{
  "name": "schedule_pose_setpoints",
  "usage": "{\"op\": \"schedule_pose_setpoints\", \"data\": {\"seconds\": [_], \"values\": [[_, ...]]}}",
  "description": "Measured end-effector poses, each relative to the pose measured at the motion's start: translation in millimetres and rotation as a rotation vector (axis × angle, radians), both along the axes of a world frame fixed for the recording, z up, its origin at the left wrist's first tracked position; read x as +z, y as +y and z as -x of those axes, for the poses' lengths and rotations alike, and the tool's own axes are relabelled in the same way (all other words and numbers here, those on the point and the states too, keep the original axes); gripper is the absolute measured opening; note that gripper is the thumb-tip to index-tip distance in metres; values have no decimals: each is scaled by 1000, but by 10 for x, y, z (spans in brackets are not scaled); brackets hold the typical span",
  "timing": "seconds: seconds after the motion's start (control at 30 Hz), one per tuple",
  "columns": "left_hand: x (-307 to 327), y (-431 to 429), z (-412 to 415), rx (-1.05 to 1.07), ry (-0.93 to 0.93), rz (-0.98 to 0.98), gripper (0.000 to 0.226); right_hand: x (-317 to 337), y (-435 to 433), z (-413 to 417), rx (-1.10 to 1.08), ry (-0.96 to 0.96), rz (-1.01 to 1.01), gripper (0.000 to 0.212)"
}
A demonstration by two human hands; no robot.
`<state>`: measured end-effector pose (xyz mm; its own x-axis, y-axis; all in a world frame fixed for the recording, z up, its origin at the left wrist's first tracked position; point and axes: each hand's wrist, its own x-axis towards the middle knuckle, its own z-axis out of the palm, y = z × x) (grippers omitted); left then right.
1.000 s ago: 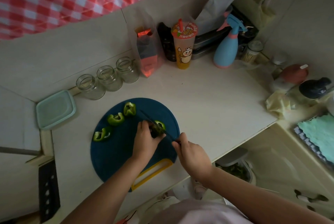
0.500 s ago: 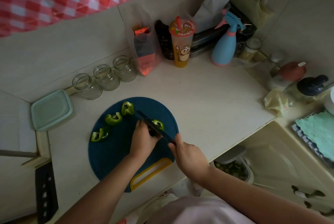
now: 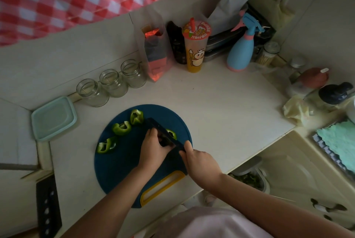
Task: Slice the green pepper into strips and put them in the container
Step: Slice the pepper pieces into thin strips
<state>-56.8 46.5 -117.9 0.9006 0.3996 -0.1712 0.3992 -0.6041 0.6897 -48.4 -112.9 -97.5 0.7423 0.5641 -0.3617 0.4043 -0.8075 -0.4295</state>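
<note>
A round dark-blue cutting board [image 3: 123, 172] with a yellow handle lies on the counter. My left hand [image 3: 153, 149] holds down a green pepper piece [image 3: 171, 133], mostly hidden under the fingers and blade. My right hand [image 3: 201, 163] grips the handle of a dark knife [image 3: 159, 128], whose blade lies across that piece. Three cut pepper pieces lie on the board's left: one at the top [image 3: 136, 116], one in the middle [image 3: 121, 128], one lower left [image 3: 106, 146]. A pale green lidded container [image 3: 53, 117] sits left of the board.
Three empty glass jars [image 3: 112, 83] stand behind the board. A snack bag [image 3: 155, 55], a drink cup [image 3: 196, 45] and a blue spray bottle [image 3: 241, 51] line the back wall. A knife block [image 3: 48, 205] sits at lower left. A bin [image 3: 249, 176] stands below the counter edge.
The knife blade has risen and shifted slightly left over the pepper piece under my left hand. The cut pieces on the left stay where they were.
</note>
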Motion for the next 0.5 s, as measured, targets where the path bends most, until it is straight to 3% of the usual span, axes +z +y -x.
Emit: {"op": "schedule_pose_setpoints", "data": {"seconds": [0.5], "values": [[-78,83,-3,-66,8,-8,44,-91,208,-185,14,28,-5,30]]}}
